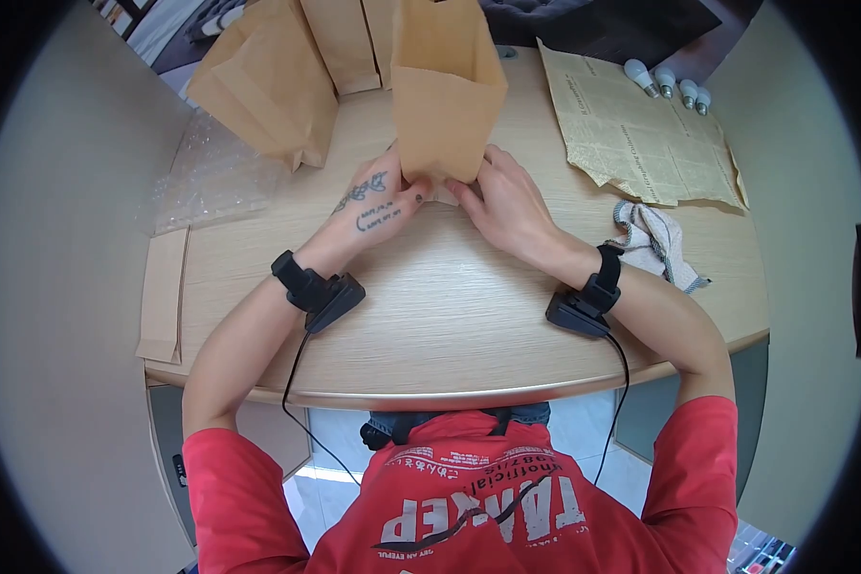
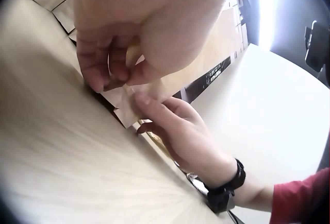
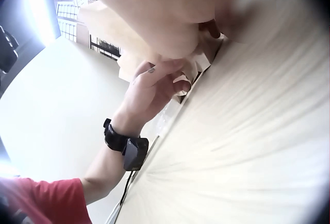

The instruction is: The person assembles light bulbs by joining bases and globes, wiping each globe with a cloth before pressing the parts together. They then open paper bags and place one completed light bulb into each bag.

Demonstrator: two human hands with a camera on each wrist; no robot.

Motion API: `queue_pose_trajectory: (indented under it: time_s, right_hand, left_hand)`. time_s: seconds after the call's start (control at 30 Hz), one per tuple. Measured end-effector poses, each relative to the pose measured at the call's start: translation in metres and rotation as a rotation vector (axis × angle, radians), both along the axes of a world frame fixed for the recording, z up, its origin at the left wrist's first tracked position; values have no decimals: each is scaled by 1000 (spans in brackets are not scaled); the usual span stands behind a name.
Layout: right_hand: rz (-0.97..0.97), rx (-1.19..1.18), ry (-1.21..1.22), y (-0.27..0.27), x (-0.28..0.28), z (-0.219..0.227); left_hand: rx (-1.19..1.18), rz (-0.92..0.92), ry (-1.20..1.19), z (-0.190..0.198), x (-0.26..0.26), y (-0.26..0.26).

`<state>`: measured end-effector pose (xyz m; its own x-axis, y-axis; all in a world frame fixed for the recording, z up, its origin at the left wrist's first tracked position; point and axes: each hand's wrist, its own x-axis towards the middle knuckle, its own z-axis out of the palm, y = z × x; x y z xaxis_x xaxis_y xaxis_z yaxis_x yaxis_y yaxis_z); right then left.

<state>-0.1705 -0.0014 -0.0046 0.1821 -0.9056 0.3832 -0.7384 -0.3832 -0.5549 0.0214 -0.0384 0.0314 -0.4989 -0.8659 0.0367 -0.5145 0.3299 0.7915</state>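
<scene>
A brown paper bag (image 1: pixel 447 120) stands in front of the person, its mouth open at the top. My left hand (image 1: pixel 378 203), with dark markings on its back, pinches the bag's lower left part. On the other side my right hand (image 1: pixel 514 203) pinches the lower right part. Both thumbs lie close together near the bottom edge. In the left wrist view, a creased paper fold (image 2: pixel 125 105) shows between the fingers of both hands, low over the table. The right wrist view has the left hand (image 3: pixel 152 87) at the bag, with the nearer hand covering part of it.
Another open paper bag (image 1: pixel 277 91) stands at the back left, more bags (image 1: pixel 342 48) behind it. Bubble wrap (image 1: pixel 215 172) and a flat folded bag (image 1: pixel 165 297) lie left. Printed wrapping paper (image 1: pixel 631 139) with several light bulbs (image 1: pixel 665 84) and a crumpled cloth (image 1: pixel 652 244) lie right.
</scene>
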Motion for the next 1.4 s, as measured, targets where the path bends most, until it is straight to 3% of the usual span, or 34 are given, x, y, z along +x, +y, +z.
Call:
queue_pose_trajectory:
  time_s: [0.07,0.2,0.3,0.37,0.47,0.57,0.67,1.0,1.4]
  right_hand:
    - [36,-106,0,-3,0,-5]
    - [20,-45,21,-3,-1,-1]
    - [43,5,-16,-5,-1,-3]
    - [81,30,31,-7,0,-7]
    - [51,-12,-197,-7,3,-3]
    - [217,-80,-111,-18,5,-2]
    - [251,23,-83,-30,11,3]
    - [130,-35,-4,-60,51,-9]
    - [-8,-12,39,-88,91,-13]
  left_hand:
    - [-11,17,-7,-2,1,-2]
    - [-7,64,-67,-4,5,-5]
    - [-98,8,14,-13,5,-6]
    - [-17,46,-17,-2,6,-4]
    - [14,61,-34,-4,12,-6]
    - [-35,61,-16,-8,15,-7]
    - [-113,101,-31,-9,23,-9]
    - [-127,283,20,-22,53,-21]
    - [45,372,81,2,82,12]
